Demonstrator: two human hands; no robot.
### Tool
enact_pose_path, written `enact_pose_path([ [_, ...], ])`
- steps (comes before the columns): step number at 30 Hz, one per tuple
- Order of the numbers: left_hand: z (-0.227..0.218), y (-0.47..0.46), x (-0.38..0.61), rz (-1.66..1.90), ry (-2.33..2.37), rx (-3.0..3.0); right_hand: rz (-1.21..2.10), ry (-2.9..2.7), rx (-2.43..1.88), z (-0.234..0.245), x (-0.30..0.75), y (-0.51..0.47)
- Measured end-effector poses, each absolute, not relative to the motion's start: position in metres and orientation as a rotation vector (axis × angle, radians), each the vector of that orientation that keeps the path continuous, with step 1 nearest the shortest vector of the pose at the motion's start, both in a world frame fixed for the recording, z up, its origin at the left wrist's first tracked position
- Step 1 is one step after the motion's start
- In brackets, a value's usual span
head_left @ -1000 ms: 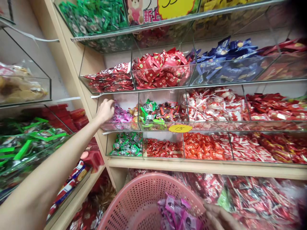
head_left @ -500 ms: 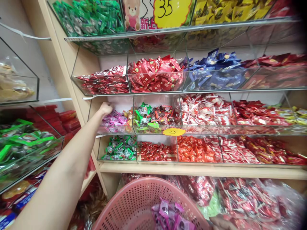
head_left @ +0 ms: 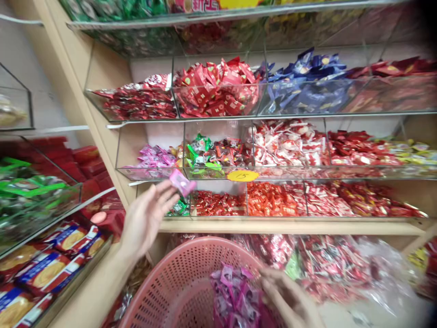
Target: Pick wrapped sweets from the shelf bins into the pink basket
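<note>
My left hand (head_left: 150, 216) is raised in front of the shelves, its fingers spread. A purple-wrapped candy (head_left: 182, 182) is just beyond its fingertips; blur hides whether it touches them. Below is a pink perforated plastic basket (head_left: 164, 282) with a heap of purple-wrapped candies (head_left: 235, 291) on its right side. My right hand (head_left: 290, 296) is at the basket's right rim, fingers bent over it, partly blurred. More purple candies (head_left: 155, 157) fill the left bin of the shelf behind my left hand.
Clear-fronted bins hold red packets (head_left: 215, 91), blue packets (head_left: 307, 91), white-and-red candies (head_left: 290, 143) and orange-red candies (head_left: 269, 200). A yellow price tag (head_left: 243, 175) hangs on one shelf edge. At left are biscuit packs (head_left: 44, 269); bagged candies (head_left: 334, 264) lie beneath the shelves.
My left hand has come out of the purple candy bin, down toward the basket, and its fingers have opened near one candy. My right hand shows more, and the view has shifted.
</note>
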State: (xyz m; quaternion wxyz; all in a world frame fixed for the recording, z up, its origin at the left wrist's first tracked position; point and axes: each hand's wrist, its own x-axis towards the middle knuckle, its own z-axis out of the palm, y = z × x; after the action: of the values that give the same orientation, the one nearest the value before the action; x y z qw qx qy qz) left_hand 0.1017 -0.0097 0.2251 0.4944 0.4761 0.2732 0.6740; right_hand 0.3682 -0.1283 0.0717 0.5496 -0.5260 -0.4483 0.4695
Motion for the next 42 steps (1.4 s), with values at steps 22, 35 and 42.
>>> enact_pose_path([
  [22, 0.133, -0.079, 0.181, 0.877, 0.824, 1.108, 0.231, -1.730, -1.056, 0.085, 0.346, -0.119],
  [35, 0.120, -0.075, 0.178, 0.835, 0.879, 1.514, 0.980, -1.071, -1.143, 0.089, 0.348, -0.116],
  [42, 0.111, -0.064, 0.185, 0.888, 0.910, 1.636, 0.827, -1.123, -1.212, 0.073, 0.354, -0.115],
])
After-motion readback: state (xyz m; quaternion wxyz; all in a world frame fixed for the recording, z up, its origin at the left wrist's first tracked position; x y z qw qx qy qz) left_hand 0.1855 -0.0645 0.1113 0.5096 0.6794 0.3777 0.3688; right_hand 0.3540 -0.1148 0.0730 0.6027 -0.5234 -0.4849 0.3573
